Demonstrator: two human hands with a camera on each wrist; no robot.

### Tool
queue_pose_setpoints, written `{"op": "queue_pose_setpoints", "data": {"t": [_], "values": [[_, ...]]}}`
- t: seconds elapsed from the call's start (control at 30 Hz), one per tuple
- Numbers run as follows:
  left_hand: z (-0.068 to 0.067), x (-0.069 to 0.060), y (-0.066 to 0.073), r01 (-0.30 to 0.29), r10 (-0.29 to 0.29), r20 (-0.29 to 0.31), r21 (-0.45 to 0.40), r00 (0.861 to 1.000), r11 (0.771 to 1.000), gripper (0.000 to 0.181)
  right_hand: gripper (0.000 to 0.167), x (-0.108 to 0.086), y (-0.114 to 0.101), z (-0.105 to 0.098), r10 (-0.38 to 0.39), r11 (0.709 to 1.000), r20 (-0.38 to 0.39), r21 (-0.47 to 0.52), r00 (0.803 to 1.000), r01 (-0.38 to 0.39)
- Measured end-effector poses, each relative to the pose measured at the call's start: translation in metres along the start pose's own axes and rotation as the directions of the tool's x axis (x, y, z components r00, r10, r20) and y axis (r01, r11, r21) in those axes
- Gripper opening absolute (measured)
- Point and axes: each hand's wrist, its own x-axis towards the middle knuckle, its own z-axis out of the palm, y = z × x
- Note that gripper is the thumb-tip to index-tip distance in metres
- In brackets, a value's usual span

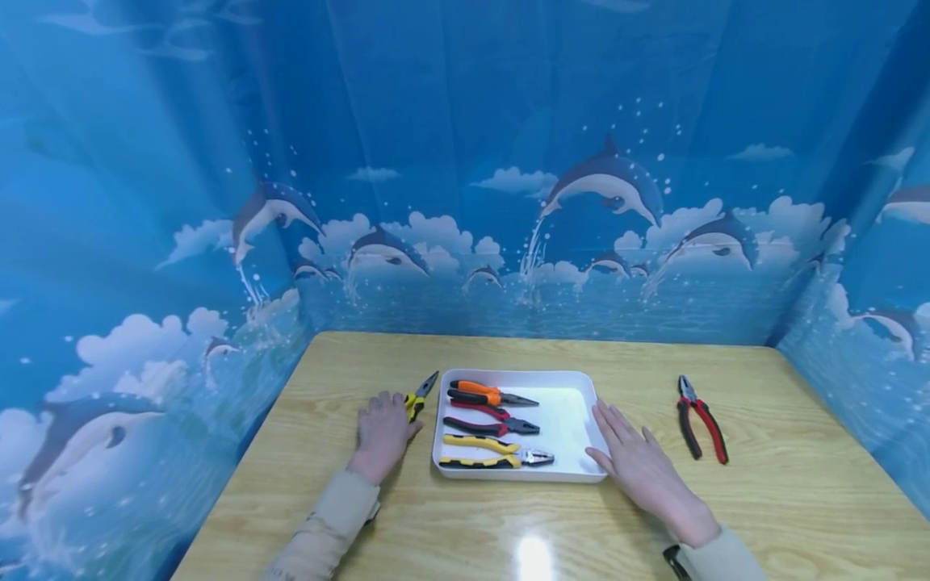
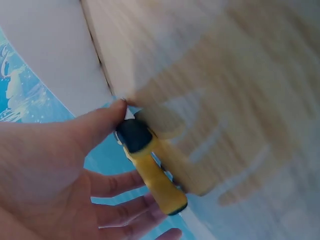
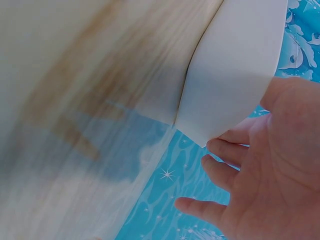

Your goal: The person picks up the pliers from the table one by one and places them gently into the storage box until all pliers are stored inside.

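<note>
My left hand [image 1: 383, 432] is over yellow-and-black long-nose pliers [image 1: 415, 402] on the table, just left of the white tray [image 1: 574, 476]. In the left wrist view, the thumb and fingers of the left hand [image 2: 65, 170] lie on either side of the yellow handles [image 2: 159, 182]; the pliers' jaws are hidden there. My right hand [image 1: 643, 468] rests with fairly straight fingers against the tray's right side. The right wrist view shows the right hand's fingertips [image 3: 212, 145] at the tray wall [image 3: 225, 75].
Inside the tray lie orange-and-black long-nose pliers [image 1: 487, 394], red-and-black pliers [image 1: 501, 424] and yellow-and-black combination pliers [image 1: 501, 460]. Another red-and-black pair of pliers [image 1: 701, 420] lies right of the tray on the wooden table [image 1: 465, 524]. A dolphin-print curtain [image 1: 465, 202] surrounds the table.
</note>
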Motion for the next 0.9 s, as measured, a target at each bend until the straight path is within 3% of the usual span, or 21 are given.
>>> {"op": "queue_pose_setpoints", "data": {"t": [0.1, 0.33, 0.43, 0.6, 0.9], "values": [[-0.001, 0.0, -0.001, -0.02, 0.02, -0.024, 0.018, 1.0, 1.0, 0.05, 0.068, 0.0, 0.0, 0.0, 0.003, 1.0, 0.006, 0.003, 1.0, -0.003], [-0.009, 0.003, -0.004, -0.002, 0.002, -0.002, 0.031, 1.0, 1.0, 0.042, 0.068, 0.001, -0.001, 0.0, -0.001, 1.0, 0.006, 0.003, 1.0, 0.001], [-0.011, 0.003, -0.005, 0.0, 0.002, -0.065, 0.037, 0.998, 0.999, 0.044, 0.068, 0.001, -0.001, 0.0, 0.0, 1.0, 0.005, 0.003, 1.0, 0.0], [-0.012, 0.003, -0.009, -0.009, 0.013, -0.182, 0.022, 0.983, 1.0, 0.044, 0.068, 0.0, -0.001, 0.0, 0.003, 1.0, 0.005, -0.004, 1.0, -0.003], [-0.019, 0.002, -0.014, -0.044, 0.04, -0.326, -0.005, 0.945, 0.999, 0.043, 0.068, 0.0, -0.001, 0.001, 0.004, 1.0, 0.009, -0.007, 1.0, -0.004]]}}
